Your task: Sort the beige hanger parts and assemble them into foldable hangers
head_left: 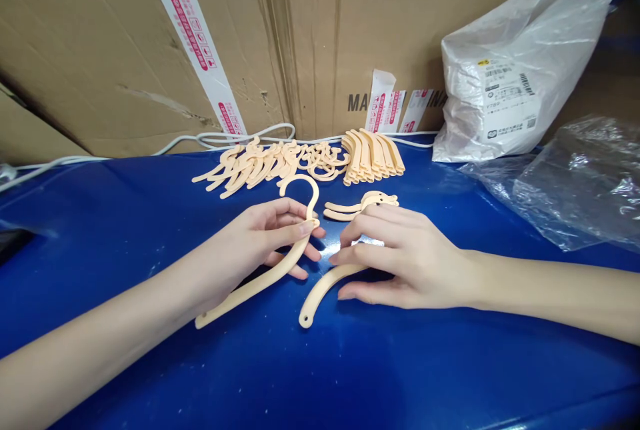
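My left hand (265,237) pinches a beige plastic hanger half with a hook (260,280); its hook curls up at the far end and its long arm slants down to the left onto the blue table (150,230). My right hand (400,253) holds a second curved beige arm piece (320,293) whose holed tip rests on the table. Just beyond the right hand lie two or three more loose hanger pieces (350,207).
Piles of beige hanger parts (260,163) and a neat stack (373,155) lie at the table's back edge, with white cables (235,140) behind them. Cardboard boxes (200,50) wall the back. A white plastic bag (510,77) and clear crumpled plastic (575,183) sit right.
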Demonstrator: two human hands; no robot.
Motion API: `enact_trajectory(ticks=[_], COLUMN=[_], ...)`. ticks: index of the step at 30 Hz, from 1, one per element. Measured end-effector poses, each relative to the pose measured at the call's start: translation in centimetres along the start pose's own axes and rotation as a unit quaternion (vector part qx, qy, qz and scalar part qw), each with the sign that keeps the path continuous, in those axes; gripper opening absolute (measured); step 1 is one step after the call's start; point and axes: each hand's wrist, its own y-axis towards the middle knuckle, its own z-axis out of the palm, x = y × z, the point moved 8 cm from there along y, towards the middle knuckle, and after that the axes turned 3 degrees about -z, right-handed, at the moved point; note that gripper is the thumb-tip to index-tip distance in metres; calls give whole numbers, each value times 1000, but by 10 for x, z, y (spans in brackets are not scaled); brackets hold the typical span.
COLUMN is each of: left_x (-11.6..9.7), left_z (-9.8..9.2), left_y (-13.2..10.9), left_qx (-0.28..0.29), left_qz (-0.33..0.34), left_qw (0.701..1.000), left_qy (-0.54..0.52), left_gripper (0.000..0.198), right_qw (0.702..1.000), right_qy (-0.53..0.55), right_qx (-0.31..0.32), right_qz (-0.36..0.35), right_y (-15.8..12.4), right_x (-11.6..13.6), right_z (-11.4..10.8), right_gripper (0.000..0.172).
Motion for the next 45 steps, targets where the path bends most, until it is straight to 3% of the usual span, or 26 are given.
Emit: enact_trajectory(ticks=[7, 17, 27, 34, 45], left_x=[3, 3, 4, 5, 5], left_z=[0, -4, -3, -3, -2], left_y=[1, 2, 2, 2, 1], left_qx=[12, -3, 8, 20, 0], left_qz=[5, 13, 8, 7, -30], left_qw=[1000, 1000, 1000, 999, 999], left_qy=[-8, -16, -22, -40, -42], left_gripper=[12, 9, 9, 13, 13], right_qw=[998, 996, 997, 988, 992], right_qy=[-10, 64, 57, 76, 31], right_qx=[42, 57, 43, 12, 36], right_qz=[-50, 30, 32, 131, 121], right_y=[2, 1, -1, -7, -8], right_x=[6, -9, -11, -23, -24], right_z=[9, 13, 10, 3, 7], right_gripper=[26, 23, 26, 27, 27])
